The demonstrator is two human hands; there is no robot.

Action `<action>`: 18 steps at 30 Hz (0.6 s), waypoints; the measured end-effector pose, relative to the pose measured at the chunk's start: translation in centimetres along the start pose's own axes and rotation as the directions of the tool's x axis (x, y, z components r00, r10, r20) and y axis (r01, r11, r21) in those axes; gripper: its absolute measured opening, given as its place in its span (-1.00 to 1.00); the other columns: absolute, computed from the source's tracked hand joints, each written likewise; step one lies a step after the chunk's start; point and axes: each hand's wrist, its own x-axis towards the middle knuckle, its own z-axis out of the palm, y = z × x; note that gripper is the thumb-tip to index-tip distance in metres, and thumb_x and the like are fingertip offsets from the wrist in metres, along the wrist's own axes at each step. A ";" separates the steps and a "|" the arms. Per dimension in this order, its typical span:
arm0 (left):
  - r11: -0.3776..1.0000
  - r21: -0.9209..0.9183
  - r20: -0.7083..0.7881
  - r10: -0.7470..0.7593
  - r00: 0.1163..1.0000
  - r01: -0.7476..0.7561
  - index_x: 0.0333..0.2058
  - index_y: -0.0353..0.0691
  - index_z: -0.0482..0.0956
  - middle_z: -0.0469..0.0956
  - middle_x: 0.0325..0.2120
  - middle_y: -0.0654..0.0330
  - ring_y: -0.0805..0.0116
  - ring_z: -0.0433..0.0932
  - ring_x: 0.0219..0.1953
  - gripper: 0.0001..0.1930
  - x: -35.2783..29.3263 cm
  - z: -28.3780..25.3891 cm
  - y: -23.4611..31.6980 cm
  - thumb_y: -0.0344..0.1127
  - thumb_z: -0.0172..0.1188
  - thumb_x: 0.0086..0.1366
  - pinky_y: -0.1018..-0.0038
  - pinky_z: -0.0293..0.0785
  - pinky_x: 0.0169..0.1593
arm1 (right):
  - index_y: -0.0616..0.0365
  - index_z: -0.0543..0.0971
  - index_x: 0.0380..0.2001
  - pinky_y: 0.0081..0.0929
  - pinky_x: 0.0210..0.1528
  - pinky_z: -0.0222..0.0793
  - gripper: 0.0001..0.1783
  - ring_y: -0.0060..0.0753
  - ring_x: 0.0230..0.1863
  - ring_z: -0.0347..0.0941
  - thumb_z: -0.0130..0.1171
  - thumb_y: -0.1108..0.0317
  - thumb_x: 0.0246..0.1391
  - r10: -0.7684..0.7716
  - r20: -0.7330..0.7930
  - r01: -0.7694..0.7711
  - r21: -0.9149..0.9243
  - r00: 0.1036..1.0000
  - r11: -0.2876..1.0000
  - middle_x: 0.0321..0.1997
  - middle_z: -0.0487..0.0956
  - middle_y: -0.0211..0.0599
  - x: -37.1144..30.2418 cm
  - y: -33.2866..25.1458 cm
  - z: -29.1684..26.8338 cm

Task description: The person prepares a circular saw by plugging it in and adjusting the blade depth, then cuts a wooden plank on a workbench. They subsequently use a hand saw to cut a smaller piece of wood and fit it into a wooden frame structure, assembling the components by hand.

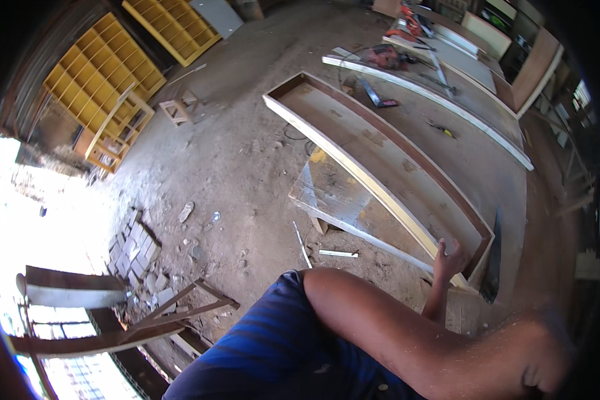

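Note:
A long, shallow wooden box frame [407, 187] with a pale front edge lies slantwise on a worn work board. At its near right end, my right hand [449, 258] grips the rim, the thumb to the left and the fingers toward the inside. My bare left arm comes out of a blue sleeve and crosses in front of the right forearm, hiding part of it. Close to the camera at lower right, my left hand [547, 370] is blurred and its fingers cannot be made out. Beside the frame's near end rests a dark, narrow handsaw-like blade [495, 260].
Beyond the frame lie a try square [378, 97], yellow-handled pliers [441, 129], a long white-edged strip [433, 100] and a red power tool [385, 57]. Yellow compartment shelves [103, 70] and a small stool [175, 110] stand far left. Paving blocks [135, 250] lie on the ground.

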 end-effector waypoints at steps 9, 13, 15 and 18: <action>0.925 0.311 0.015 0.227 0.974 -0.220 -0.72 -0.16 0.39 0.34 -0.78 0.27 0.25 0.44 -0.73 -0.44 2.3 -5.7 4.1 -0.01 0.56 0.18 0.33 0.19 -0.64 | 0.06 0.53 0.19 0.19 0.50 0.02 -0.38 0.14 0.44 0.26 0.35 -0.06 0.19 -0.368 0.183 0.336 0.186 0.911 0.923 0.29 0.49 0.02 -1.2 -15.1 4.5; 0.887 0.317 0.017 0.349 0.937 -0.336 -0.71 -0.15 0.41 0.35 -0.78 0.27 0.23 0.46 -0.72 -0.45 3.3 -10.0 10.6 0.00 0.55 0.19 0.31 0.20 -0.64 | 0.08 0.53 0.18 0.17 0.48 0.05 -0.37 0.12 0.43 0.28 0.39 -0.01 0.14 -0.453 0.204 0.428 0.157 0.868 0.890 0.29 0.51 -0.04 -0.4 -21.2 7.6; 0.902 0.284 -0.042 0.350 0.936 -0.324 -0.70 -0.14 0.45 0.38 -0.77 0.28 0.23 0.47 -0.72 -0.48 1.7 -12.2 11.6 0.00 0.54 0.21 0.31 0.22 -0.63 | 0.07 0.53 0.18 0.16 0.48 0.06 -0.36 0.11 0.42 0.29 0.41 0.00 0.13 -0.470 0.206 0.451 0.131 0.858 0.883 0.28 0.51 -0.07 0.1 -24.3 9.8; 0.865 0.390 0.022 0.335 0.942 -0.316 -0.65 -0.11 0.54 0.46 -0.73 0.29 0.25 0.51 -0.68 -0.55 1.6 -18.7 18.9 -0.03 0.51 0.26 0.33 0.27 -0.59 | 0.08 0.53 0.17 0.08 0.41 0.21 -0.32 0.10 0.33 0.38 0.47 0.00 0.05 -0.465 0.175 0.465 0.042 0.868 0.884 0.20 0.56 -0.08 0.8 -27.9 13.0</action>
